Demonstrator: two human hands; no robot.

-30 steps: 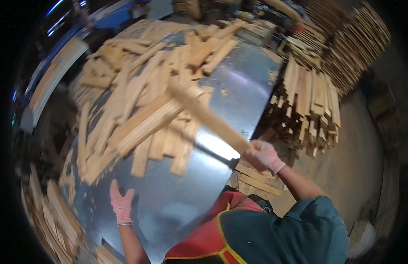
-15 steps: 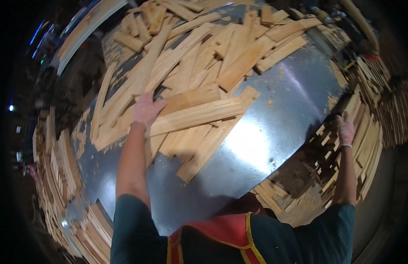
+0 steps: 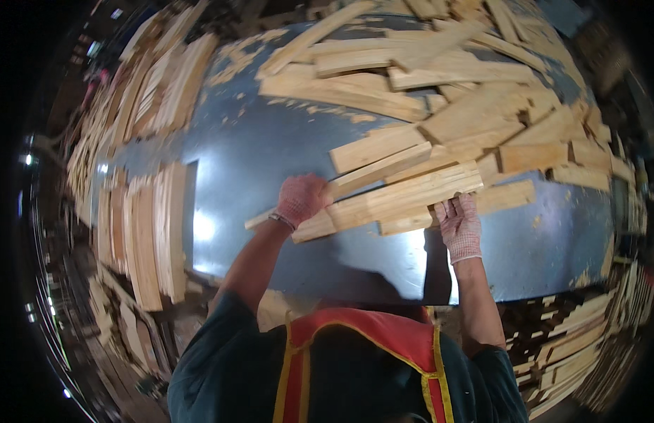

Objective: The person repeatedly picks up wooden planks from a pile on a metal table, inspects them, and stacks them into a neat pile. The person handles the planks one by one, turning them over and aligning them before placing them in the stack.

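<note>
My left hand [image 3: 304,199], in a pinkish knit glove, is closed around a narrow wooden strip [image 3: 383,168] near its left end. Just in front of that strip lies a wider wooden board [image 3: 404,192], slanting up to the right. My right hand [image 3: 459,227], gloved the same way, grips the near edge of this wider board close to its right end. Its fingers are bent against the wood, and the thumb is hard to make out. Under the board, part of a shorter wooden piece [image 3: 406,224] shows.
A jumbled pile of boards [image 3: 475,116] covers the far and right parts of the metal table [image 3: 249,158]. Stacked boards [image 3: 140,236] stand along its left side. More stacked strips [image 3: 570,338] sit below the near right edge. Wood chips [image 3: 235,60] litter the tabletop.
The view has swung to the left. My right hand has come from the stack at the right to the wider board. My left hand has shifted onto the narrow strip's left end.
</note>
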